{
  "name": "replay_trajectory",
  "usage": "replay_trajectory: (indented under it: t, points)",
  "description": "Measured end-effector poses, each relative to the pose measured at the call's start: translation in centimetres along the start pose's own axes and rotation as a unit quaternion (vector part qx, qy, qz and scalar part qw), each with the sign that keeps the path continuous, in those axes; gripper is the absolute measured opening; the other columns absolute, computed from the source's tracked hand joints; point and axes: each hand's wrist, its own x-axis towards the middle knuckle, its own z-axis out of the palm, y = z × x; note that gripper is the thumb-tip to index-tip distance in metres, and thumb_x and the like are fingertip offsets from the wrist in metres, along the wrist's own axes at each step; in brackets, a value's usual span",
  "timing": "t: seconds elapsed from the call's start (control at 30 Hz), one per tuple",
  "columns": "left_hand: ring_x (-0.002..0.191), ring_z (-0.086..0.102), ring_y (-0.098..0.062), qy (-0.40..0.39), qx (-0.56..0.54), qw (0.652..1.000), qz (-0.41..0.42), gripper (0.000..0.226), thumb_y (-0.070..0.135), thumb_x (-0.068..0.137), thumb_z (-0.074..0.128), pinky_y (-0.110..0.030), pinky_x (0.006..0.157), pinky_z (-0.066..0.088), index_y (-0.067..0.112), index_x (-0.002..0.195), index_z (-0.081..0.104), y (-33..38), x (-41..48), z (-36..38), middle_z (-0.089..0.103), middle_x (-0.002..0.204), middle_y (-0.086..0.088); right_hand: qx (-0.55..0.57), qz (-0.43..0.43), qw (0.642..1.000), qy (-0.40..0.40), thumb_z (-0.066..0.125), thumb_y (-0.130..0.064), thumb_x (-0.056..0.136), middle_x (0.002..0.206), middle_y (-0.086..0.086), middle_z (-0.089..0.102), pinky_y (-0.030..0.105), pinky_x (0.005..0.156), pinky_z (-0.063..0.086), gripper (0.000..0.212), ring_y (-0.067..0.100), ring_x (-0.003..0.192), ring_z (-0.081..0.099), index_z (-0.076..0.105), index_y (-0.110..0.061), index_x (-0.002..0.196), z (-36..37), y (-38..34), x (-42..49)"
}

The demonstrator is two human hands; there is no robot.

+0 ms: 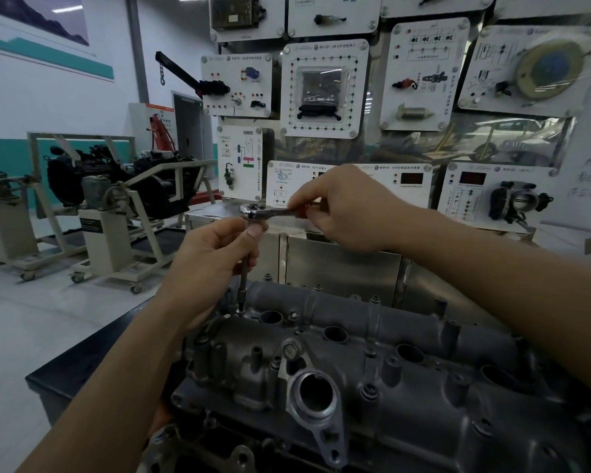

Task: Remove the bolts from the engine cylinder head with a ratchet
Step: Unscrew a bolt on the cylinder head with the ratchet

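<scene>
left hand [215, 254] grasps the extension bar [243, 278] to keep it upright on a bolt [240, 313] at mid-frame; right hand [342, 209] grasps the ratchet [263, 212] handle for leverage over the cylinder head [372, 363].

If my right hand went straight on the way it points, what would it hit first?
Probably the ratchet head: the right hand grips the ratchet handle, pointing left toward it. The left hand holds the extension bar just below.

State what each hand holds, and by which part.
The left hand's grip is on the ratchet's upright extension bar; the right hand's grip is on its handle.
</scene>
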Motion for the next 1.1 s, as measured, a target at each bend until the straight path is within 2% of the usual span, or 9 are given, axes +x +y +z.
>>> replay_trajectory:
  t: [0.07,0.17,0.23,0.33,0.47,0.6,0.77,0.97,1.1]
  points:
    - [0.068,0.057,-0.007,-0.002,-0.021,1.000,0.002,0.022,0.039,0.085,0.064,-0.019,0.063,0.050,0.027,0.098,0.077,0.1,-0.1,-0.1,0.060,0.072,0.004,-0.028,-0.007,0.999,-0.031,0.052,-0.004,0.096,0.125,0.000,0.067,0.035,0.097,0.050,0.045,0.015,0.107,0.061,0.060,-0.023,0.136,1.0,-0.5,0.0]
    - [0.072,0.059,-0.008,-0.007,-0.030,1.000,-0.004,0.020,0.039,0.093,0.063,-0.020,0.065,0.051,0.029,0.100,0.078,0.2,-0.1,-0.4,0.064,0.078,0.003,-0.022,-0.003,0.992,-0.125,0.050,-0.001,0.097,0.160,0.002,0.036,0.030,0.119,0.029,0.066,0.017,0.144,0.036,0.029,-0.017,0.157,1.6,-0.4,-0.2]
    - [0.077,0.062,-0.010,-0.005,-0.021,1.000,-0.008,0.023,0.034,0.098,0.056,-0.026,0.071,0.051,0.031,0.098,0.079,0.4,-0.1,-0.3,0.069,0.085,0.001,-0.023,0.011,0.988,-0.154,0.050,-0.005,0.098,0.166,0.000,0.022,0.026,0.122,0.020,0.071,0.014,0.151,0.024,0.019,-0.016,0.160,1.5,0.0,-0.4]
    - [0.082,0.067,-0.011,0.009,0.001,1.000,-0.002,0.033,0.026,0.102,0.050,-0.030,0.074,0.051,0.035,0.093,0.079,0.4,-0.2,0.0,0.074,0.092,0.000,-0.037,0.010,0.993,-0.111,0.059,-0.017,0.096,0.155,0.002,0.043,0.029,0.116,0.033,0.061,0.016,0.137,0.043,0.037,-0.016,0.154,1.4,-0.1,-0.3]
    - [0.079,0.069,-0.012,0.041,0.009,0.999,0.001,0.028,0.026,0.100,0.053,-0.025,0.068,0.054,0.032,0.091,0.079,0.4,-0.1,0.1,0.075,0.088,0.000,-0.009,-0.010,1.000,-0.003,0.070,-0.036,0.092,0.093,0.000,0.071,0.027,0.076,0.052,0.025,0.010,0.082,0.062,0.074,-0.014,0.102,0.3,-1.1,-0.2]
    - [0.081,0.070,-0.021,0.043,0.028,0.999,0.006,0.017,0.028,0.096,0.059,-0.036,0.071,0.059,0.025,0.095,0.077,0.4,-0.3,0.5,0.074,0.088,-0.001,0.254,0.010,0.960,-0.114,0.074,-0.035,0.090,0.052,-0.005,0.062,0.014,0.050,0.038,0.033,0.005,0.046,0.045,0.072,-0.020,0.061,-1.8,-2.1,-0.8]
    - [0.093,0.073,-0.032,0.063,-0.019,0.998,-0.003,0.020,0.022,0.097,0.061,-0.032,0.076,0.062,0.006,0.104,0.073,0.5,-0.4,0.4,0.074,0.100,-0.019,0.364,0.034,0.899,-0.241,0.067,-0.039,0.094,0.066,0.005,0.070,0.019,0.044,0.032,0.039,0.011,0.042,0.038,0.075,-0.002,0.082,0.7,-3.8,-1.2]
    - [0.082,0.074,-0.024,0.084,0.021,0.996,0.034,0.022,0.037,0.074,0.073,-0.042,0.076,0.062,0.025,0.091,0.079,0.3,-0.4,0.9,0.077,0.088,-0.005,0.383,0.181,0.891,-0.163,0.045,-0.077,0.089,0.078,0.009,0.076,0.019,0.042,0.032,0.075,0.011,0.042,0.049,0.073,-0.009,0.086,1.3,-3.8,-0.5]
    - [0.075,0.075,-0.022,0.100,0.039,0.992,0.073,0.024,0.041,0.070,0.076,-0.030,0.067,0.063,0.027,0.089,0.079,0.1,-0.5,0.8,0.078,0.082,-0.002,0.333,0.167,0.916,-0.150,0.064,-0.065,0.086,0.074,0.006,0.076,0.017,0.045,0.042,0.059,0.002,0.042,0.054,0.074,-0.007,0.088,1.1,-3.6,-0.6]
